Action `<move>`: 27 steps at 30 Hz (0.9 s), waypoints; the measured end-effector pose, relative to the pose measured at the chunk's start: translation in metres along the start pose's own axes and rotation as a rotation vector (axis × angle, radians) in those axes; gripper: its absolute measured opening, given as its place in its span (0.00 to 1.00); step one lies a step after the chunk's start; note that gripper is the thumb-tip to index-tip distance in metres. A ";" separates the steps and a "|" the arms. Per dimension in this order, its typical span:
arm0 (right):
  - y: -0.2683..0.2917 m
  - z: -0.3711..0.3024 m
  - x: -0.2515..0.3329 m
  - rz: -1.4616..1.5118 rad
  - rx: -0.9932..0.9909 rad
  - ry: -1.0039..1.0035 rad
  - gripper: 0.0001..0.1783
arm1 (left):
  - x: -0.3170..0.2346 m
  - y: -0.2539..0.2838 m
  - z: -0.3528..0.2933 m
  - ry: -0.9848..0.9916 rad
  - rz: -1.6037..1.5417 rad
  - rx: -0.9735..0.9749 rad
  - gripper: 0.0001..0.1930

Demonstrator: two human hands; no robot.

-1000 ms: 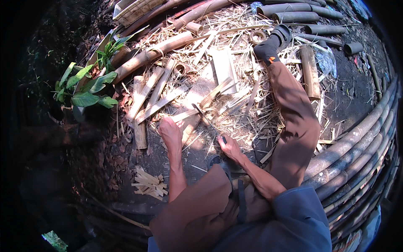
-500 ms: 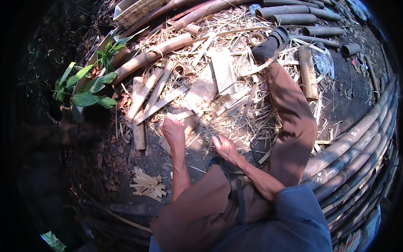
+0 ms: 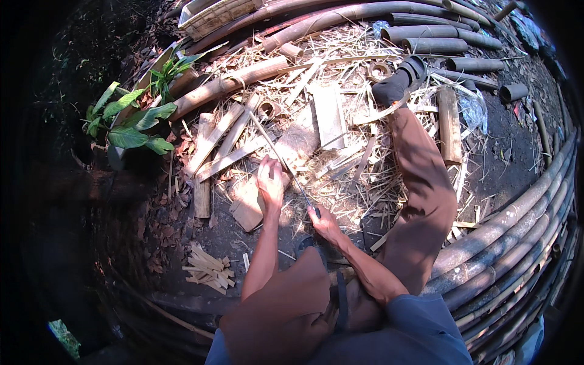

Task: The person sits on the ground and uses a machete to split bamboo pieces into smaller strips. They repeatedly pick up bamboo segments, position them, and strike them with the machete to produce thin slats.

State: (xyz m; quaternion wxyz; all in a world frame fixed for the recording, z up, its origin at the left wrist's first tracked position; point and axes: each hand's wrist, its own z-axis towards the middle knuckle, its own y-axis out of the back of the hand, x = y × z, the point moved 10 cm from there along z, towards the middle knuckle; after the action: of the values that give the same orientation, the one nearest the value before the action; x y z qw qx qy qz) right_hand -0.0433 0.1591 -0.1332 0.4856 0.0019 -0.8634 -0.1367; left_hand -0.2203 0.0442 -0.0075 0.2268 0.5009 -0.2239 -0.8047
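Observation:
My right hand [image 3: 325, 224] is closed round the handle of a long, thin-bladed knife [image 3: 298, 184], which slants up and left across the work spot. In line with the blade and beyond it runs a narrow pale bamboo strip [image 3: 260, 129]. Curled fingers of my left hand [image 3: 271, 182] are at the strip's near end, close beside the blade; their exact hold is partly hidden. Beneath that hand shows a flat wooden block [image 3: 246, 204]. A small pile of short split bamboo pieces [image 3: 208, 267] lies on the ground to the left of my left forearm.
Shavings [image 3: 359, 182] cover the ground ahead. Split bamboo lengths [image 3: 216, 140] lie left, near a leafy plant [image 3: 137, 118]. Long bamboo poles [image 3: 486, 237] curve along the right; cut bamboo tubes [image 3: 435, 45] and a plastic crate [image 3: 222, 18] lie far. My outstretched leg [image 3: 423, 182] occupies the right middle.
My left hand has moved right and slightly up, closer to the blade. The bamboo strip has turned from lying across to running in line with the knife.

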 end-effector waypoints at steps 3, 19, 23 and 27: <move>0.000 -0.007 -0.003 -0.012 0.009 -0.024 0.27 | 0.007 -0.040 -0.005 0.197 -0.086 0.246 0.14; -0.012 0.007 -0.021 0.089 0.033 0.017 0.25 | 0.130 -0.079 0.038 0.381 0.296 0.219 0.22; 0.004 -0.022 0.026 -0.080 -0.052 0.052 0.24 | 0.155 -0.045 0.024 0.623 0.027 0.145 0.19; 0.052 -0.015 0.054 -0.211 -0.176 0.154 0.21 | 0.101 -0.037 -0.035 1.127 -1.038 0.295 0.13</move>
State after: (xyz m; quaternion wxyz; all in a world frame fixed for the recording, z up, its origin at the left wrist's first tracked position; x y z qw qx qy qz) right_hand -0.0524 0.1984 -0.0679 0.5317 0.0606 -0.8032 -0.2617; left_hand -0.2340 0.0093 -0.1144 -0.1683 0.8997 0.0834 -0.3940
